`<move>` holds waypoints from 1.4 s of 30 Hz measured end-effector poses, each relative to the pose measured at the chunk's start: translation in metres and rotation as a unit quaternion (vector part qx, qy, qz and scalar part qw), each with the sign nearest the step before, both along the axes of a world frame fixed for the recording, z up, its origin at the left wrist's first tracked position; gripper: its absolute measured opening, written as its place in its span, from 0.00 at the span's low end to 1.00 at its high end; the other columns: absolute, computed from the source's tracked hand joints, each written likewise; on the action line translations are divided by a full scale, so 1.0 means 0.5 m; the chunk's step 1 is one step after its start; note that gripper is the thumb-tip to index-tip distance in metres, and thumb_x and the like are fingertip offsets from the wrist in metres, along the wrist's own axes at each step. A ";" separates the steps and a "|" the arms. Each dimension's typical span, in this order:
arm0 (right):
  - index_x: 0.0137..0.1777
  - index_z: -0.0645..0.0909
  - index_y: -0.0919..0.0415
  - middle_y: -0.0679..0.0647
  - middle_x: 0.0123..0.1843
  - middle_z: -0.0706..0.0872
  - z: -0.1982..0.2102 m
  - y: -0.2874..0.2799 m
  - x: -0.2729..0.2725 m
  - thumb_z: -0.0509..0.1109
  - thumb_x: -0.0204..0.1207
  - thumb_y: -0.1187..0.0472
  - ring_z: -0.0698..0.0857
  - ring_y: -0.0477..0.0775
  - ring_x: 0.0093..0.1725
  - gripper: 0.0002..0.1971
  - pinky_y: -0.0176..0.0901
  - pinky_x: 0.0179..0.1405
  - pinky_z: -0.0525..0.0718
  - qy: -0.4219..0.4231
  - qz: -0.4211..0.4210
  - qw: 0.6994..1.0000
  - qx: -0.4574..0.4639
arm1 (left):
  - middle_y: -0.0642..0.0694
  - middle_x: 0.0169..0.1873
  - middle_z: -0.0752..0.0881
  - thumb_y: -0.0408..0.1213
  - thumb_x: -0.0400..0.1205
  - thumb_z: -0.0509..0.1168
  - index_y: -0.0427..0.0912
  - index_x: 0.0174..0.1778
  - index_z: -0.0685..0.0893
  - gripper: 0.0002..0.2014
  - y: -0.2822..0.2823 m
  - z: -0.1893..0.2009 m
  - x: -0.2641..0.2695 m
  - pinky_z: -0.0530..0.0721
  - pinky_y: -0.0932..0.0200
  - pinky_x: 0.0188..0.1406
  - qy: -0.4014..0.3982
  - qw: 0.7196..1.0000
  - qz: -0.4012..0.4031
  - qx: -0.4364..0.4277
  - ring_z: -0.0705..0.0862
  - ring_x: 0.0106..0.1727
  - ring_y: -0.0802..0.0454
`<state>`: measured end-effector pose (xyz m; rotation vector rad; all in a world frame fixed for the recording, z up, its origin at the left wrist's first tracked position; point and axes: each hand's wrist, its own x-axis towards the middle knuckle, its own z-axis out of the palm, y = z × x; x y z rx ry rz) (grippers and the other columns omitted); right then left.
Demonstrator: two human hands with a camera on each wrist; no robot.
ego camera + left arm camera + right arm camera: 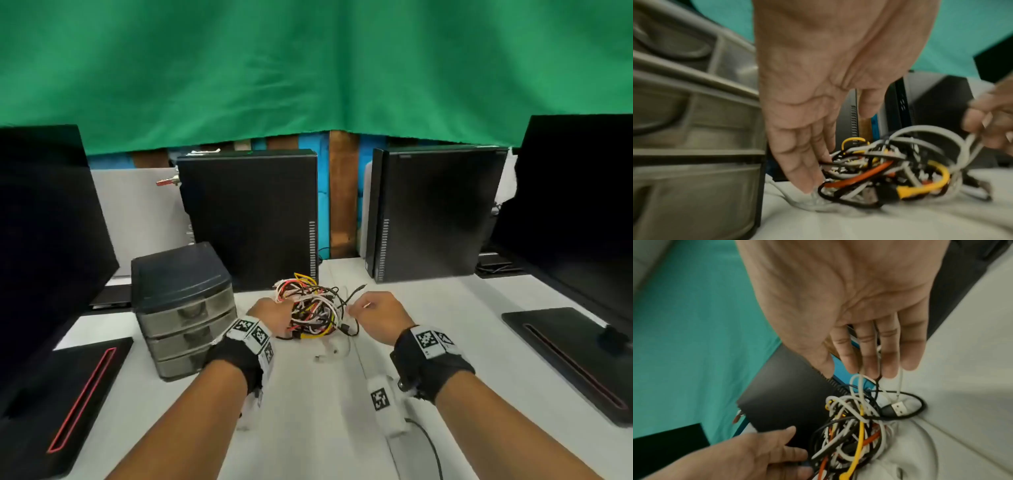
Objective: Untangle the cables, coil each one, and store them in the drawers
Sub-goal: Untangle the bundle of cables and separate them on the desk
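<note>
Green cloth hangs as a wrinkled backdrop behind a white bench (308, 428) with a smooth, matte top. Two black, slab-sided computer towers stand upright at the back, one (248, 219) left of centre and one (435, 212) to the right, each with a strip of narrow vent slots near its lower edge. Dark monitor screens flank the scene on both sides.

At the centre of the bench lies a loose, rounded tangle of cables (313, 311): thin, glossy cords in white, black, yellow and orange-red, looped through one another. In the right wrist view a black cable ending in a flat metal USB plug (898, 408) curls at the edge of the heap.

Just left of the tangle stands a small drawer unit (183, 308), a boxy dark plastic frame with a ridged lid and three translucent grey drawers stacked one above another, all pushed in.

The left hand (270, 313) rests against the left side of the tangle, its fingers (801, 170) long and nearly straight, tips touching the cables and the bench. The right hand (380, 313) hovers at the right side of the heap, fingers (869, 353) pointing down and pinching a thin white cable (856, 386) that rises from it. Both wrists wear black bands bearing white blocks printed with black square markers.
</note>
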<state>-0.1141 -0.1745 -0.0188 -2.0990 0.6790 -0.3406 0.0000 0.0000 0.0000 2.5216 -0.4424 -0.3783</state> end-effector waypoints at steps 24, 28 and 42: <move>0.56 0.85 0.57 0.53 0.54 0.88 -0.066 -0.019 0.105 0.75 0.77 0.47 0.85 0.50 0.49 0.15 0.41 0.38 0.84 0.048 0.012 0.973 0.227 | 0.40 0.46 0.93 0.55 0.58 0.79 0.36 0.57 0.87 0.35 -0.034 -0.099 0.119 0.91 0.48 0.51 0.271 0.919 0.144 -0.249 0.92 0.47 0.40; 0.52 0.84 0.55 0.48 0.47 0.92 -0.086 0.004 0.043 0.76 0.78 0.56 0.88 0.49 0.48 0.07 0.49 0.53 0.85 0.009 0.097 0.969 0.225 | 0.43 0.48 0.87 0.36 0.71 0.77 0.45 0.58 0.75 0.23 -0.014 -0.072 0.076 0.89 0.50 0.51 0.217 0.938 0.108 -0.248 0.88 0.49 0.44; 0.74 0.78 0.50 0.54 0.71 0.85 -0.082 -0.012 -0.199 0.86 0.65 0.54 0.84 0.59 0.70 0.36 0.49 0.65 0.83 -0.093 0.293 0.915 0.262 | 0.35 0.51 0.92 0.44 0.79 0.74 0.37 0.59 0.89 0.17 0.058 -0.065 -0.160 0.91 0.52 0.35 0.358 0.831 0.052 -0.423 0.91 0.47 0.38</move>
